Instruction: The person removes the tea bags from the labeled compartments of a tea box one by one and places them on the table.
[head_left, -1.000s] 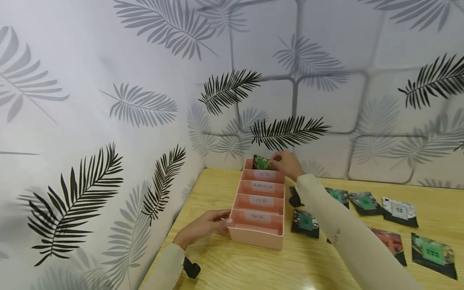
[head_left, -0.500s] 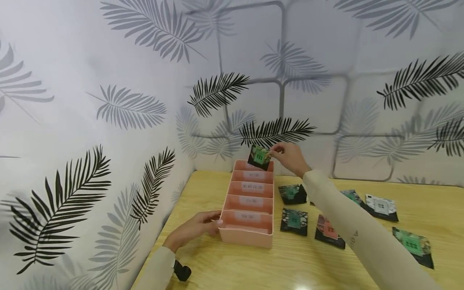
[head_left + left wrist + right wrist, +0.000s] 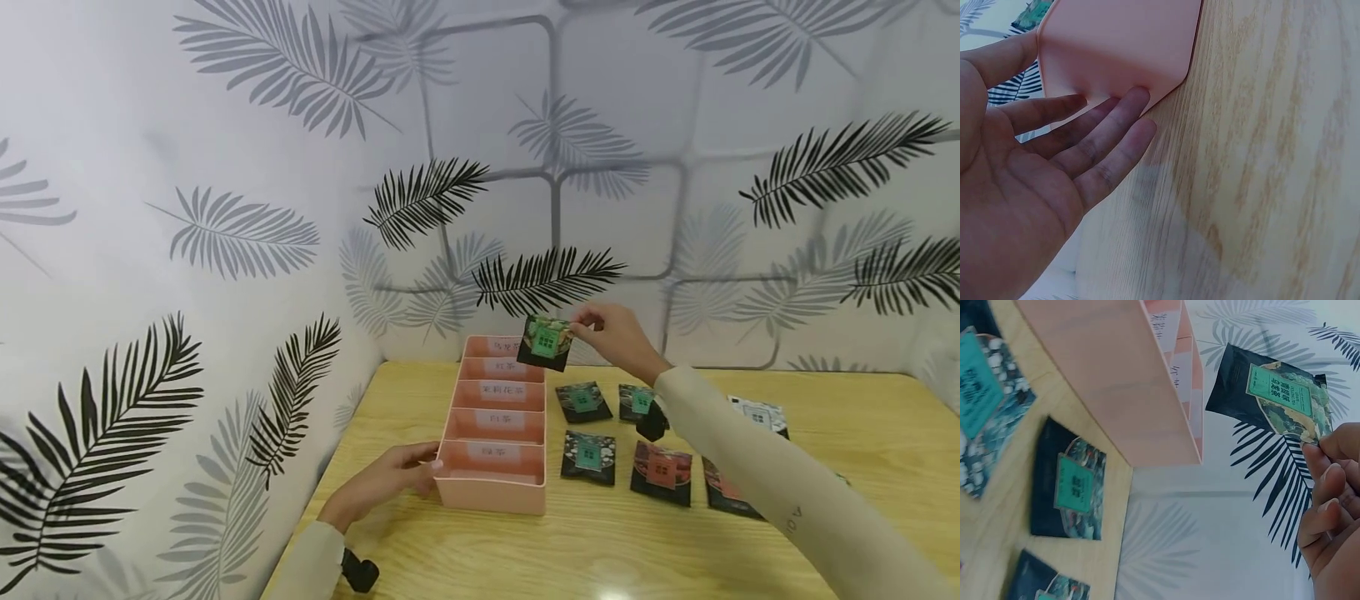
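My right hand [image 3: 617, 336] pinches a black tea sachet [image 3: 545, 342] with a green label by its right edge, above the far right corner of the pink divided box [image 3: 491, 496]. In the right wrist view the sachet [image 3: 1272, 394] is tilted, its corner between thumb and fingertips, in front of the patterned wall. The box has a row of compartments with white paper labels. My left hand [image 3: 386, 482] rests at the box's near left corner. Seen from the left wrist, its fairly straight fingers [image 3: 1110, 165] touch the pink wall, thumb at the rim.
Several sachets lie right of the box: dark ones with green labels [image 3: 583, 402] [image 3: 588, 457], a red-toned one [image 3: 661, 473], and a white-and-black one [image 3: 757, 412] partly behind the right sleeve [image 3: 765, 458]. A leaf-patterned wall [image 3: 480, 125] borders the wooden table [image 3: 480, 558].
My right hand has lifted the sachet out of the farthest compartment and moved it right, past the box's edge. The left hand stays at the box corner. The head view has turned slightly right.
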Motion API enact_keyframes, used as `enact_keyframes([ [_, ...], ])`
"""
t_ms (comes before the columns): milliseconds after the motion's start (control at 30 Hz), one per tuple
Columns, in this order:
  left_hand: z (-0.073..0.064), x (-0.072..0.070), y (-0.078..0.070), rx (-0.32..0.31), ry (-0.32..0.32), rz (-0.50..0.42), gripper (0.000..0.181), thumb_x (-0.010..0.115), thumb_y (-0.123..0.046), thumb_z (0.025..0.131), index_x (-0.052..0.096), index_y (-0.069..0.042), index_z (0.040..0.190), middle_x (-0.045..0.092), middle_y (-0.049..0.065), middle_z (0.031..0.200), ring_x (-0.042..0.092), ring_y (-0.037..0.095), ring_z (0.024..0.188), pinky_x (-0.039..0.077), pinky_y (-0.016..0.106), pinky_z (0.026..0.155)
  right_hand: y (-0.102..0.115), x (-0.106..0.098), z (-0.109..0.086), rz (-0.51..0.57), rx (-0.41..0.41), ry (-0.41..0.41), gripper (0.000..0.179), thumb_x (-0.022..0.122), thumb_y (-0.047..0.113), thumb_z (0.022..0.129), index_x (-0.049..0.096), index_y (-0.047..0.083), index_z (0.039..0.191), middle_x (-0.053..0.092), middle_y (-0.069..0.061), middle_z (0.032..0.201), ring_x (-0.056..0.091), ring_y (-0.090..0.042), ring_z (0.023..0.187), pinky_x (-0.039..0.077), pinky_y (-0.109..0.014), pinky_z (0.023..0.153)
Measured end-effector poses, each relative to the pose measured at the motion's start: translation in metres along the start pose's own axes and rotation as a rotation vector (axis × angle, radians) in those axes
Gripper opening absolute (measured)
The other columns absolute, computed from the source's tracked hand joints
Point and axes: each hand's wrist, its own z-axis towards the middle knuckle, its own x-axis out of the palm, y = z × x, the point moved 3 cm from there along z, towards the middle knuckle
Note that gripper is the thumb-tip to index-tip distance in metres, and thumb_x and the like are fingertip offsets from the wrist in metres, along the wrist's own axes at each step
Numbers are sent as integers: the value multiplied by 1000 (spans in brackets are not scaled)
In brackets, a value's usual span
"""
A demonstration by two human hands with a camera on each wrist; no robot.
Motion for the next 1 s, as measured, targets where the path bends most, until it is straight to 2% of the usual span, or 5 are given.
enact_keyframes([
  [67, 0, 0, 0, -2, 3, -6, 53, 50, -36, 100, 36, -18, 148, 42, 4, 146, 56, 24, 116, 48, 47, 91, -1, -5, -9, -3, 7, 5, 15, 62, 31, 95, 69, 19, 101, 67, 4, 93, 57, -13, 79, 46, -37, 71],
  [500, 2, 2, 0, -33, -19, 6, 53, 48, -33, 101, 33, -16, 149, 37, 7, 149, 54, 24, 119, 48, 46, 92, -5, -23, -59, 4, 32, 63, 16, 63, 32, 94, 70, 20, 99, 68, 3, 87, 58, -20, 64, 44, -33, 55],
  [633, 2, 2, 0, -39, -26, 5, 55, 49, -33, 101, 33, -13, 149, 36, 10, 150, 54, 24, 118, 48, 47, 92, -6, -25, -74, 14, 55, 94, 15, 63, 35, 93, 70, 23, 98, 67, 7, 86, 59, -18, 66, 45, -33, 57],
  [800, 2, 2, 0, -41, -24, 0, 56, 50, -34, 101, 32, -12, 149, 36, 11, 150, 55, 25, 117, 48, 47, 92, -7, -25, -92, 53, 86, 122, 15, 63, 37, 93, 70, 24, 97, 67, 5, 87, 56, -18, 63, 45, -34, 57],
  [1000, 3, 3, 1, -48, -11, -14, 56, 49, -34, 101, 31, -14, 150, 36, 9, 150, 54, 25, 119, 47, 47, 93, -8, -23, -112, 34, 116, 140, 13, 64, 38, 92, 69, 27, 95, 67, 4, 86, 53, -18, 60, 44, -32, 56],
])
